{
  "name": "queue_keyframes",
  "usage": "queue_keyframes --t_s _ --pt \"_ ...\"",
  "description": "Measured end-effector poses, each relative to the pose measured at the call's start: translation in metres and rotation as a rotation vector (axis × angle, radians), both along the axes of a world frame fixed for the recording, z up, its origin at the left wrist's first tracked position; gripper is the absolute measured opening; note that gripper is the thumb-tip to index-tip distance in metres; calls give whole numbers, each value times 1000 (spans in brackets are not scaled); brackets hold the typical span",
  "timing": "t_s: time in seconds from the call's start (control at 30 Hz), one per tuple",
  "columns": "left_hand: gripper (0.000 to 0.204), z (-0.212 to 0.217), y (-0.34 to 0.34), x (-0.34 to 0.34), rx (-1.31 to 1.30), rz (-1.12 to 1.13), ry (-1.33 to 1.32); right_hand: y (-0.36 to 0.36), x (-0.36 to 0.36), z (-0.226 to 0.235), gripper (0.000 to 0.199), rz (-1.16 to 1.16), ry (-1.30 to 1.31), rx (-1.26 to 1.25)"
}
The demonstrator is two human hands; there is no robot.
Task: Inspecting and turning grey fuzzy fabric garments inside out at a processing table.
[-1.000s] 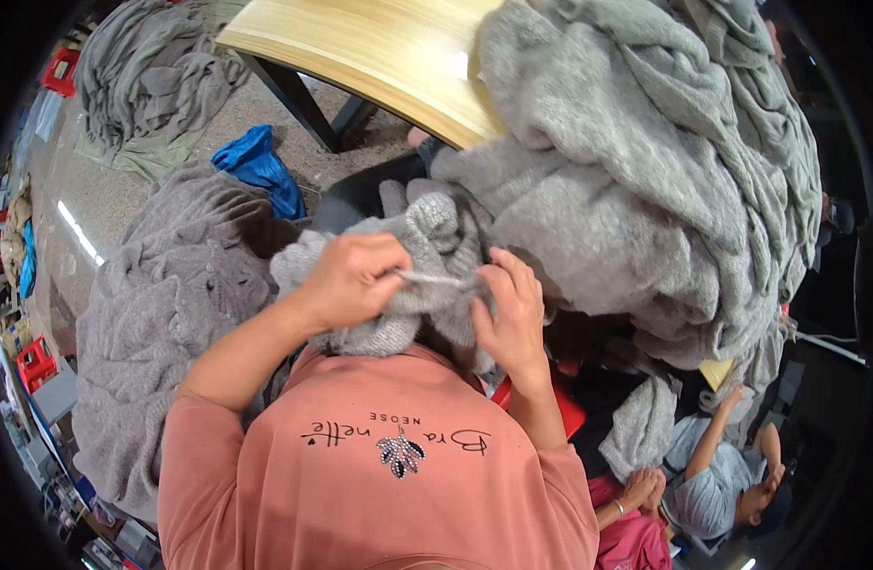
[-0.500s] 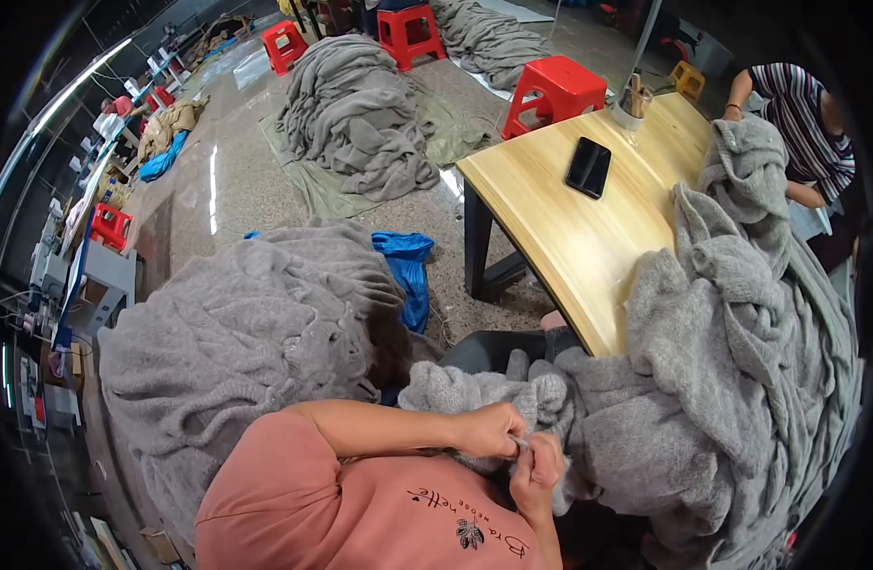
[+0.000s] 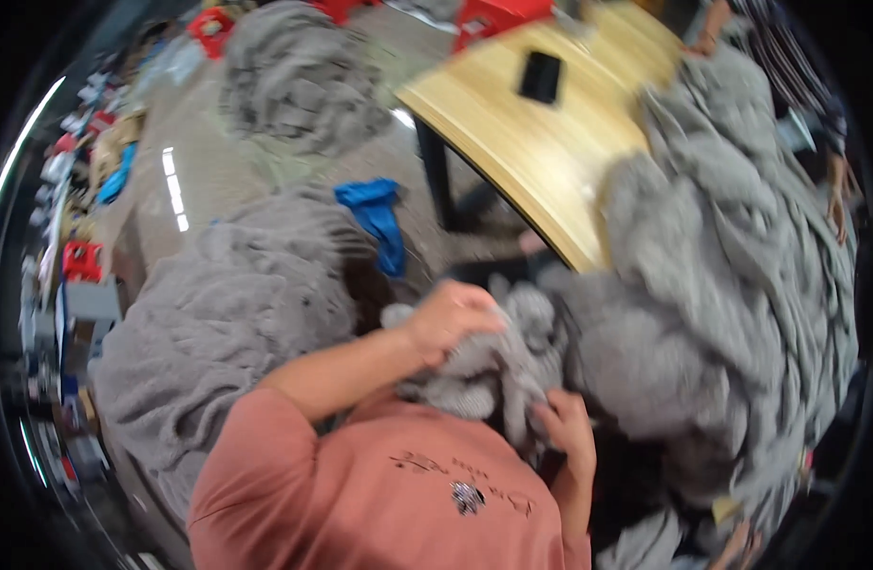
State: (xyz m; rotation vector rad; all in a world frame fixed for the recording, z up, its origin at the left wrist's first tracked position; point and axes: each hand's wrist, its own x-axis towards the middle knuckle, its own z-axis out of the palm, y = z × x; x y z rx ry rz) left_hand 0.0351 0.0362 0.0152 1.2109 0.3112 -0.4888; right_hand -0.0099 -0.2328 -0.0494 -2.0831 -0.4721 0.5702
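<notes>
A grey knitted piece (image 3: pixel 474 375) lies bunched in my lap, with a strip of it stretched between my hands. My left hand (image 3: pixel 453 321), raised at the far end, has its fingers curled over the knit; motion blurs them. Lower and to the right, my right hand (image 3: pixel 568 423) pinches the strip's near end between thumb and fingers. More grey knitwear (image 3: pixel 650 361) presses up against the lap piece on the right and runs up onto the table.
A large grey knit heap (image 3: pixel 227 294) stands at my left, beside a blue cloth (image 3: pixel 375 218). The wooden table (image 3: pixel 512 133) holds a black phone (image 3: pixel 540 77). Another person's striped sleeve (image 3: pixel 788 57) shows at far right. Beyond lie another grey pile (image 3: pixel 299 85) and red stools (image 3: pixel 493 17).
My hands, close together before, have moved apart: the left up and leftward, the right slightly to the right. The knit now stretches between them. The whole view has shifted and blurred.
</notes>
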Motion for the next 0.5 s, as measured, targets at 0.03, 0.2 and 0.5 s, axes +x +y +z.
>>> queue_keyframes --t_s 0.03,0.2,0.5 --pt "4 10 3 -3 -23 23 6 4 3 -1 13 0 -17 -17" --pt "4 -6 -6 1 -231 10 73 14 0 28 15 -639 -208 82" --pt "7 -6 -42 -12 19 -299 -104 58 1 68 18 133 -754 176"
